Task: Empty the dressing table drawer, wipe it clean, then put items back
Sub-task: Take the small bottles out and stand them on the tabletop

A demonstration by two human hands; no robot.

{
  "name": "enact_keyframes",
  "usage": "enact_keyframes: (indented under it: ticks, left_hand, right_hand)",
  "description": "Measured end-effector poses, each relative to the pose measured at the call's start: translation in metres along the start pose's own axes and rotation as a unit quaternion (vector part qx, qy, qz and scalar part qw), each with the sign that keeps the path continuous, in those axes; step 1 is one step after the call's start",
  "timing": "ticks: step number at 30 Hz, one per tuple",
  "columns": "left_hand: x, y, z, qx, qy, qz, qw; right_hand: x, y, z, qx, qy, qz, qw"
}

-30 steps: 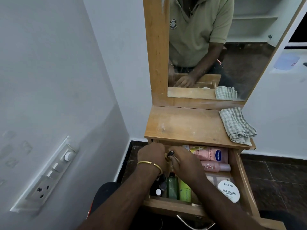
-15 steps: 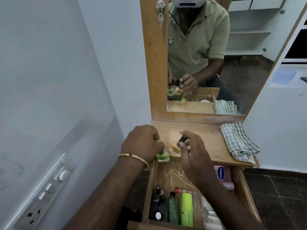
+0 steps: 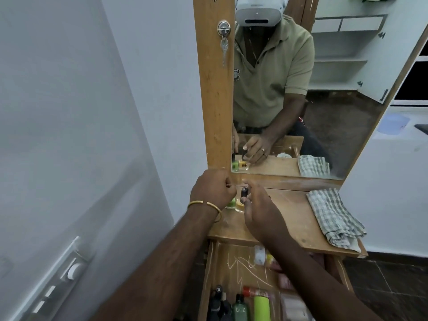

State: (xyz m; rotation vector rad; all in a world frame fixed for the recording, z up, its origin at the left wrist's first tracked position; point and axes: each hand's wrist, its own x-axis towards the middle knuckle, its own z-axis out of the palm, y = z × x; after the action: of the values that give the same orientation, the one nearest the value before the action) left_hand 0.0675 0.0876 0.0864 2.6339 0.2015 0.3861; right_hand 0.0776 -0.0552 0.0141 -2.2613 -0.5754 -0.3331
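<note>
Since half a second ago, both hands are further from the open wooden drawer [image 3: 222, 269] and are now setting two small nail polish bottles down at the far left of the wooden desk [image 3: 284, 218], close to the mirror [image 3: 301, 89].

The left hand [image 3: 212, 192] is curled round the small green glass bottle [image 3: 231, 203], which shows only as a sliver under the fingers. The right hand [image 3: 259, 209] is pinching the black cap of the small yellow glass bottle [image 3: 240, 206] between thumb and fingertips, its other fingers spread loosely.

Placing them side by side in the far corner is probably keeping near desk space free for the remaining items. The grey checked cloth [image 3: 333, 216] is lying folded at the right of the desk, likely waiting for the wiping step.

The drawer is still holding a dark green bottle [image 3: 239, 309], a lime green tube [image 3: 261, 308] and some black-capped bottles [image 3: 217, 302], so emptying is barely begun. White chalk-like scribbles are showing on the drawer floor. Small marks on the bottle caps are unreadable.
</note>
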Motion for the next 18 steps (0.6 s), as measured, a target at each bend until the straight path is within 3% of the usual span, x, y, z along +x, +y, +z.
enact_keyframes:
  ticks: [9, 18]
  left_hand:
    - [-0.019, -0.036, 0.027, -0.164, -0.024, -0.018, 0.986]
    - [-0.001, -0.051, 0.048, -0.119, 0.022, -0.003, 0.993]
  right_hand:
    - [-0.003, 0.016, 0.003, 0.016, -0.008, 0.0, 1.0]
    - [0.024, 0.025, 0.012, 0.011, 0.016, 0.038, 0.999]
